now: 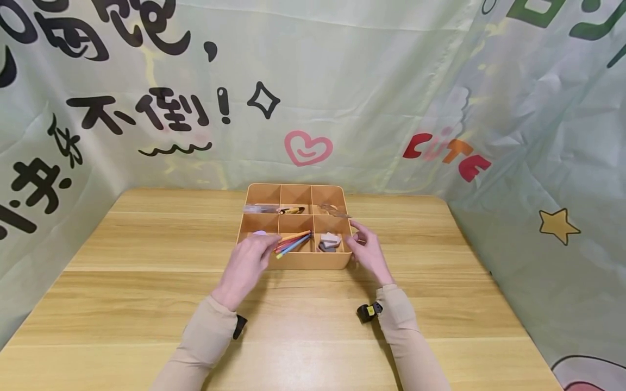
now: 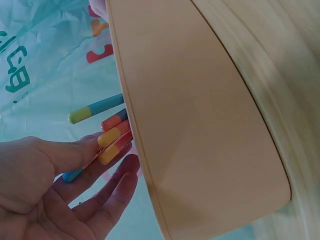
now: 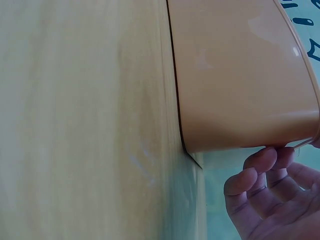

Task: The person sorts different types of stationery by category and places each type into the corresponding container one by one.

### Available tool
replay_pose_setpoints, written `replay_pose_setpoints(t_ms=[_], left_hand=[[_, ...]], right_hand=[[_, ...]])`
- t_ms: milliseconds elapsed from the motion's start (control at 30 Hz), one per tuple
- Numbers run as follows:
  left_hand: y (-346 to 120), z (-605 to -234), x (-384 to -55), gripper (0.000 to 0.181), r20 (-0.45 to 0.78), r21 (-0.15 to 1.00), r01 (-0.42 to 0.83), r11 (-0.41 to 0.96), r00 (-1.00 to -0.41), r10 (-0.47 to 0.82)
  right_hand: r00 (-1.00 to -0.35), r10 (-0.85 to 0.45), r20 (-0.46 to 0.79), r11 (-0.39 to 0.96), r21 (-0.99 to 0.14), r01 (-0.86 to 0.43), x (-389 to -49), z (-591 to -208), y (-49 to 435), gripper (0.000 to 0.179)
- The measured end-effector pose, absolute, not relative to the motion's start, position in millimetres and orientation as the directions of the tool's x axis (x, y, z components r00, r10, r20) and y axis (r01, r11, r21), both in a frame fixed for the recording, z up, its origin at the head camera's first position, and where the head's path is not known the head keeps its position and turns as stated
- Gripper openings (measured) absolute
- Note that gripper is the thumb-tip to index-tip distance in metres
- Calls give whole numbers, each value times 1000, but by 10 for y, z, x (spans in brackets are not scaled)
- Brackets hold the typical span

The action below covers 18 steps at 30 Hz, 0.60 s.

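A tan storage box (image 1: pixel 293 262) with six compartments stands on the table. Over its front middle compartment, my left hand (image 1: pixel 249 263) pinches a slim orange pen with a blue end (image 2: pixel 74 175) between thumb and fingers. Several more coloured pens (image 1: pixel 295 244) lean out over the front rim beside those fingers. At the box's right wall, my right hand (image 1: pixel 369 252) grips the edge, with curled fingers (image 3: pixel 261 159) against the outside. White and grey small blocks (image 1: pixel 330 241) lie in the front right compartment. A purple item (image 1: pixel 260 233) in the front left is mostly hidden.
Across the back compartments lie a clear, narrow packet (image 1: pixel 261 208), black-and-gold pens (image 1: pixel 292 210) and a see-through brownish item (image 1: pixel 334 210). The wooden table (image 1: pixel 156 271) ends at a printed cloth backdrop (image 1: pixel 371 98) close behind the box.
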<state>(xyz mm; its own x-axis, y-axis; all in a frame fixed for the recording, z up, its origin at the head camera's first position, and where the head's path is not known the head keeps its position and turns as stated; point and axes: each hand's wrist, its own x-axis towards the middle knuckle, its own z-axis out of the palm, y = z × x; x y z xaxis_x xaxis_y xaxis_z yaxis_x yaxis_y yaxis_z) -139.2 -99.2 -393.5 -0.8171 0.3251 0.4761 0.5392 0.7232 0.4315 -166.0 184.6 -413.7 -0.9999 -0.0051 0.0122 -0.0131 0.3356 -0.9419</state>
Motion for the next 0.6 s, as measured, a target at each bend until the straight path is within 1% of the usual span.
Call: replay_pose_setpoints(t_ms=[167, 333, 467, 600], left_hand=[[-965, -3962, -1403, 17, 472, 437, 543, 717, -817, 331], [-1033, -3924, -1431, 25, 478, 455, 534, 712, -822, 310], [-1233, -3853, -1492, 29, 472, 505, 488, 712, -847, 247], [-1484, -3822, -1577, 34, 447, 542, 410, 733, -880, 161]], right_hand=[[-1000, 12, 23, 329, -944, -17, -1774, -4348, 1914, 55], [-998, 13, 64, 352, -934, -55, -1785, -4421, 1935, 55], [-995, 4, 104, 387, -917, -94, -1775, -4399, 1975, 53], [-982, 52, 179, 421, -896, -141, -1791, -4365, 2070, 46]])
